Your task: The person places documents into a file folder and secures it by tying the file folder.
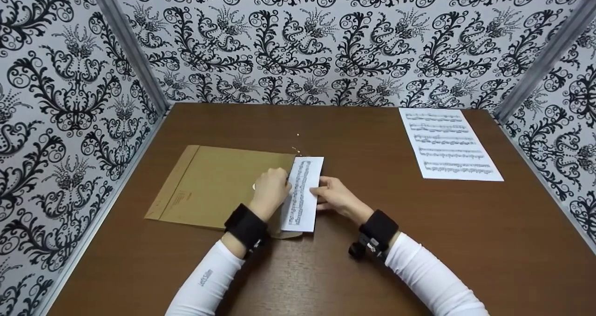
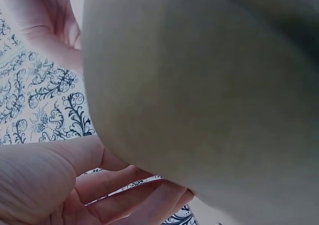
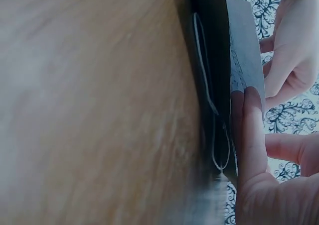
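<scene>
A brown paper envelope (image 1: 223, 185) lies on the table, its opening toward the right. Out of that opening sticks a printed music sheet (image 1: 305, 195), partly hidden inside. My left hand (image 1: 272, 190) grips the envelope at its open edge; in the left wrist view, the thumb and fingers of this hand (image 2: 99, 185) close on the brown paper (image 2: 199, 95). From the right, my right hand (image 1: 340, 197) pinches the sheet's outer edge, thumb on the printed face. A thin looped string (image 3: 214, 115) hangs by the envelope's flap in the right wrist view.
Another music sheet (image 1: 449, 144) lies flat at the back right of the brown table (image 1: 372, 139). Patterned black-and-white walls (image 1: 298, 41) enclose the table at the back and both sides. A small white speck (image 1: 298, 134) shows behind the envelope.
</scene>
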Demonstrator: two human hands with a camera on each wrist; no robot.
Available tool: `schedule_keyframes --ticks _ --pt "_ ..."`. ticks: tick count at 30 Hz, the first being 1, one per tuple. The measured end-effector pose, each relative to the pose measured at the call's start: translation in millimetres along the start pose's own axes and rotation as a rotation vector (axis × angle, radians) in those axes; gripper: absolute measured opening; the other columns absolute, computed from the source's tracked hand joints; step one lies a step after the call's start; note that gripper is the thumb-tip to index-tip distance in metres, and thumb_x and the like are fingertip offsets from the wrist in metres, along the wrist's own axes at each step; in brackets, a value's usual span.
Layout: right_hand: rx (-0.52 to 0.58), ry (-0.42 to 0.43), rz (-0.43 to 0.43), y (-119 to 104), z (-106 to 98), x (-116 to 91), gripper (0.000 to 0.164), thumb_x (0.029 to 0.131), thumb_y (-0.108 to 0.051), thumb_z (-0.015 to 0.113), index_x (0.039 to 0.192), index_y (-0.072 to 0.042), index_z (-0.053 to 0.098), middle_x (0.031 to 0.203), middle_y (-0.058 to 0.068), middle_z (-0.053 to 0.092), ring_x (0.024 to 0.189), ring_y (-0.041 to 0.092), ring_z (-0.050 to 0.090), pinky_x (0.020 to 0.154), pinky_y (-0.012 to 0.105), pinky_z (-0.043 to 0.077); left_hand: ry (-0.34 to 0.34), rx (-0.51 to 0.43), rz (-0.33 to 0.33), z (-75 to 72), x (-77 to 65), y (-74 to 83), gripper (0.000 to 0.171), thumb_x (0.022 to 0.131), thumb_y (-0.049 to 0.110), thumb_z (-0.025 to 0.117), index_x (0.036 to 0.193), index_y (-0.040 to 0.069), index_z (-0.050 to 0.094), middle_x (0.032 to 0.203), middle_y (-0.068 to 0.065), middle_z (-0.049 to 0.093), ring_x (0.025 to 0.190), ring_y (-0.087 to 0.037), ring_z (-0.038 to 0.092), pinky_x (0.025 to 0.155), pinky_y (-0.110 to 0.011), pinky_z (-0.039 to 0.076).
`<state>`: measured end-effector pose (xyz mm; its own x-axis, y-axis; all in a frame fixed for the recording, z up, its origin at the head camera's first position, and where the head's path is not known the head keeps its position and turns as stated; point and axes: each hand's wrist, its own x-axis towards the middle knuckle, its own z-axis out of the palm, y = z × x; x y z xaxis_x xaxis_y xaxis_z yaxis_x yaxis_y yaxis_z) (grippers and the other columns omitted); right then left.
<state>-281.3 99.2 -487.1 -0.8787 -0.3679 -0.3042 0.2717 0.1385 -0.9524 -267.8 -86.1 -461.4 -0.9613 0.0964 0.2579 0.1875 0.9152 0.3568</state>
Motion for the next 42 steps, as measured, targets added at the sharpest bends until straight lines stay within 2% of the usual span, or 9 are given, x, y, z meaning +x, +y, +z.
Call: schedule_keyframes --ticks 6,15,22,30,38,42 --pt "0.004 0.016 0.040 1.5 1.7 4.7 0.041 0.102 -0.004 0.051 0.141 0.008 0.047 0.093 0.005 0.070 0.079 0.013 0.073 0.068 0.026 0.062 -0.032 -0.001 -0.015 -0.8 1.4 0.7 0.017 0.087 0.011 0.076 0.075 0.001 0.070 0.087 -0.021 0.077 0.077 -0.040 0.075 0.062 -0.050 0.059" --pt "-0.003 -0.005 0.070 1.9 8.8 13.5 0.039 0.102 -0.003 0.051 0.140 0.007 0.049 0.097 0.007 0.069 0.084 0.015 0.073 0.074 0.029 0.063 0.014 -0.004 0.022 -3.0 -2.0 0.2 0.019 0.085 0.008 0.076 0.071 0.001 0.066 0.081 -0.022 0.075 0.072 -0.041 0.073 0.060 -0.051 0.058" --pt "-0.020 -0.020 0.063 -1.0 16.6 18.4 0.040 0.101 -0.002 0.052 0.140 0.005 0.050 0.092 0.003 0.069 0.079 0.011 0.072 0.068 0.023 0.062 0.002 -0.013 0.012 -2.9 -1.4 0.4 0.023 0.086 0.007 0.073 0.066 0.002 0.063 0.081 -0.022 0.075 0.074 -0.041 0.074 0.060 -0.052 0.058" --pt "0.008 -0.037 0.053 -2.1 22.9 23.3 0.036 0.100 -0.001 0.052 0.136 0.005 0.052 0.091 0.000 0.063 0.079 0.009 0.068 0.066 0.021 0.059 -0.027 -0.006 -0.012 -3.7 1.0 -0.4 0.017 0.087 0.009 0.074 0.073 0.002 0.068 0.087 -0.021 0.077 0.080 -0.041 0.075 0.064 -0.052 0.059" --pt "0.045 -0.068 0.060 -3.0 27.5 27.5 0.039 0.100 0.000 0.053 0.139 0.005 0.052 0.092 -0.001 0.066 0.081 0.009 0.069 0.069 0.022 0.059 0.003 -0.014 0.015 -3.6 -0.7 -1.5 0.017 0.085 0.006 0.072 0.070 0.001 0.066 0.084 -0.022 0.076 0.076 -0.041 0.074 0.061 -0.052 0.058" --pt "0.051 -0.074 0.060 -3.2 30.0 30.9 0.028 0.099 0.002 0.054 0.126 0.003 0.059 0.086 -0.002 0.066 0.078 0.008 0.068 0.068 0.021 0.059 0.009 -0.016 0.025 -4.4 -1.3 -1.6 0.018 0.085 0.006 0.073 0.069 0.002 0.066 0.083 -0.021 0.076 0.076 -0.041 0.074 0.061 -0.052 0.058"
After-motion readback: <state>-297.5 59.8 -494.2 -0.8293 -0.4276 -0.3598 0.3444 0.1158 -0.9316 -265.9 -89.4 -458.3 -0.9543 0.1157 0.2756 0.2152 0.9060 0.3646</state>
